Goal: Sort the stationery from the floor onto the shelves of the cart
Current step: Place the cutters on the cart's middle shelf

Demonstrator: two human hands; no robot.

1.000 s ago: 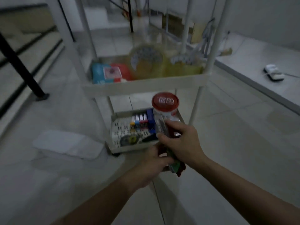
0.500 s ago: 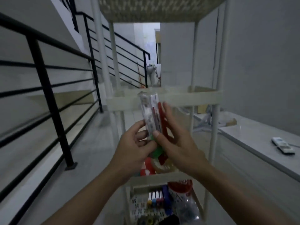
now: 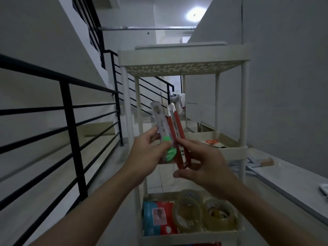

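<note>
I hold a small bunch of utility knives in front of the cream cart (image 3: 182, 58). My left hand (image 3: 147, 153) grips the clear-packed green knife (image 3: 162, 125) near its lower end. My right hand (image 3: 204, 167) pinches the red knives (image 3: 178, 137) with thumb and fingers. The bunch stands nearly upright, level with the second shelf (image 3: 229, 150), where orange-handled scissors (image 3: 212, 141) lie. The shelf below holds clear tape rolls (image 3: 220, 215) and a blue-and-red pack (image 3: 158, 217).
A black stair railing (image 3: 71, 121) runs along the left. A grey wall stands on the right, with a raised white ledge (image 3: 284, 176) beside the cart. The cart's top shelf sits above hand height.
The view has tilted upward, from the bottom shelves to the cart's top. Both hands have lifted the knives from low by the bottom tray to the second shelf's height.
</note>
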